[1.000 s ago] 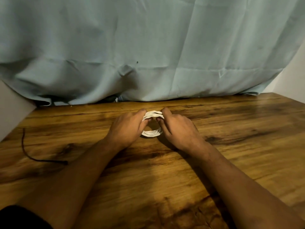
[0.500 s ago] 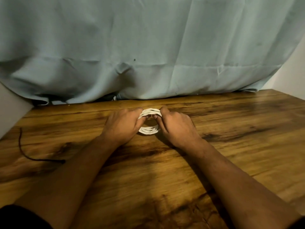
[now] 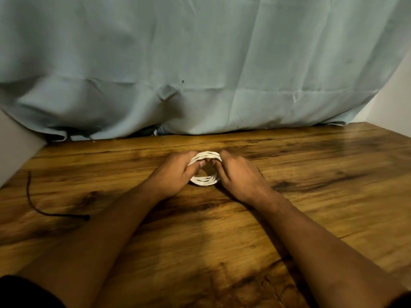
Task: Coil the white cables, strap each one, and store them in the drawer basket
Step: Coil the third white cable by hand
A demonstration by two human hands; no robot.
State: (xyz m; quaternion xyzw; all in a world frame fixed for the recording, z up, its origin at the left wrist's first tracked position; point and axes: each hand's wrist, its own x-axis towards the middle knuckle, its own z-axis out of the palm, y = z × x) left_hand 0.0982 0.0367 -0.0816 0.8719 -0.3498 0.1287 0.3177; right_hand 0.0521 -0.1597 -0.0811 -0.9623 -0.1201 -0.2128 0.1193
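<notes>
Left hand (image 3: 175, 172) and right hand (image 3: 238, 174) still pinch opposite sides of the coiled white cable (image 3: 205, 182), thumbs inside the loop, its lower rim on the desk (image 3: 311, 196) toward the middle of the far edge, a dark cord (image 3: 44, 210) near the left edge.

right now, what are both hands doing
The left hand grips the white cable coil on its left side.
The right hand grips the same coil on its right side.

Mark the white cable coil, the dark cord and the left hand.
white cable coil (image 3: 204, 181): head view, near arc of loops.
dark cord (image 3: 71, 216): head view, stretch near its end.
left hand (image 3: 175, 172): head view, back of the hand.
</notes>
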